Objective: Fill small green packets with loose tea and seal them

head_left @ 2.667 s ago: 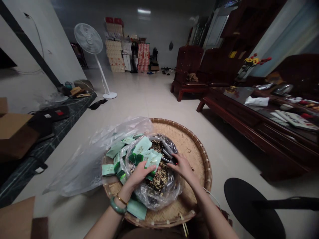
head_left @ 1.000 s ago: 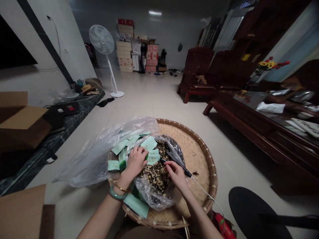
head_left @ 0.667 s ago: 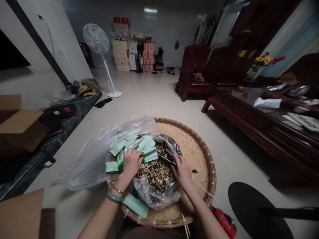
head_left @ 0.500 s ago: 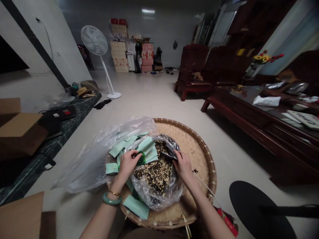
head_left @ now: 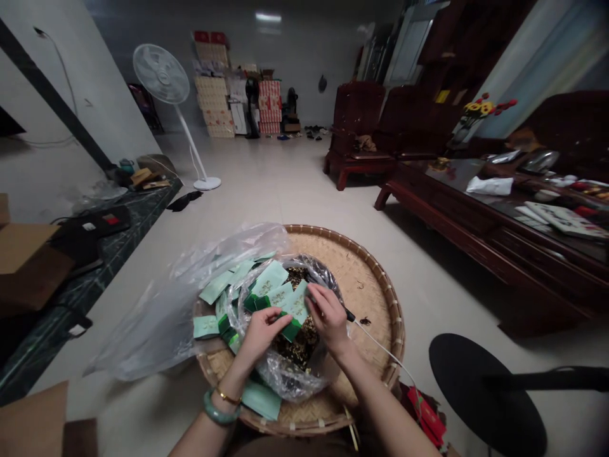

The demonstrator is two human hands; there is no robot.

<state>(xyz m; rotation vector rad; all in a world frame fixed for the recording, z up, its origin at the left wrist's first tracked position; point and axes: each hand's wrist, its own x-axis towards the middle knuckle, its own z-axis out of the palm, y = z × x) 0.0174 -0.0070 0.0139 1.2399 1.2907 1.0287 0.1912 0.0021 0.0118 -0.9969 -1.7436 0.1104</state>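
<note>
The left hand [head_left: 260, 333] pinches the dark green end of a pale green packet [head_left: 298, 306] between thumb and fingers, while the right hand [head_left: 330, 315] has its fingertips closed in at the packet's other end; whether they grip it is unclear. Half a second ago the right hand held the black tool [head_left: 351, 315] and this packet was not stretched between the hands. Now only the tool's cabled end shows beside the right hand, and contact between them cannot be told. The packet is above the dark-and-pale loose mix [head_left: 297, 355] in the open clear bag [head_left: 290, 381], covering part of it. Other green packets [head_left: 216, 285] lie to the left, and the white cable [head_left: 380, 349] crosses the round woven tray [head_left: 375, 279]. The room appears shifted leftward in view.
</note>
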